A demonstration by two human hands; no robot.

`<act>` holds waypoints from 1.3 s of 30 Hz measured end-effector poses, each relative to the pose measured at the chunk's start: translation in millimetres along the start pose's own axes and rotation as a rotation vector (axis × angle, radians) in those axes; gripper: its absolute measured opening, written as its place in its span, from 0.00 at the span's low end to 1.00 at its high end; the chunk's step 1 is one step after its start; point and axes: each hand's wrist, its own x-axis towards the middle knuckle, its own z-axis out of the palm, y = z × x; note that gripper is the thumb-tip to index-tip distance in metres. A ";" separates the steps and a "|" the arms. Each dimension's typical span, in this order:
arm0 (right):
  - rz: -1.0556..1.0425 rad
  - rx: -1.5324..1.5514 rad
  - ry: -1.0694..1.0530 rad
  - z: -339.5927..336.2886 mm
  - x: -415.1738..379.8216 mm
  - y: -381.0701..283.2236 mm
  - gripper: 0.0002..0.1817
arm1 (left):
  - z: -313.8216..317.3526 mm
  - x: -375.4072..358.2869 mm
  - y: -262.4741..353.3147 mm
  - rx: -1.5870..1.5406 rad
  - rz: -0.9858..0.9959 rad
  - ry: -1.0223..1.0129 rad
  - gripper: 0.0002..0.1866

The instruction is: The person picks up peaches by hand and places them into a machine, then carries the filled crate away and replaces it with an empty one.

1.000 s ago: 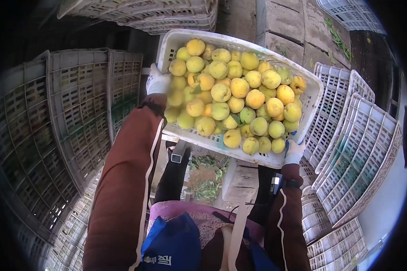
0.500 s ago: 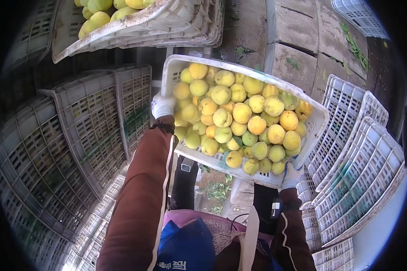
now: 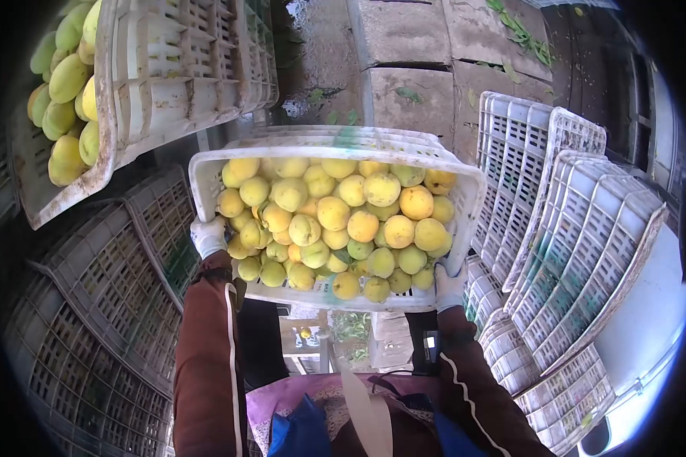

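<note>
A white plastic crate (image 3: 469, 202) full of yellow peaches (image 3: 333, 214) is held in front of my body. My left hand (image 3: 208, 237), in a white glove, grips its left end. At the near right corner my gloved right hand (image 3: 450, 288) is closed on the rim, with the thumb on the inside edge. The peaches range from green-yellow to orange, and a green leaf lies among them. The fingers under and behind the rim are hidden.
At upper left stands another crate (image 3: 183, 65) with yellow-green peaches (image 3: 68, 80). Stacked crates line the left (image 3: 103, 266) and the right (image 3: 587, 251). Concrete blocks (image 3: 408, 34) with scattered leaves lie beyond, and a light-coloured tank-like surface (image 3: 640, 289) is at far right.
The crate of peaches has moved left and slightly down in view and is more level, its far outer wall now showing. Both hands keep their hold. The view has shifted too.
</note>
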 end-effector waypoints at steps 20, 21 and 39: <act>0.229 0.532 -0.133 -3.8 39.2 -75.6 0.20 | -10.8 -10.9 17.6 0.033 0.097 -0.051 0.18; 0.255 0.407 -0.061 1.0 40.7 -77.9 0.22 | -12.2 -13.8 17.2 -0.076 0.093 -0.102 0.19; -0.183 0.444 -0.048 8.1 86.5 -32.6 0.25 | -25.6 -15.9 2.7 -0.473 -0.263 -0.535 0.06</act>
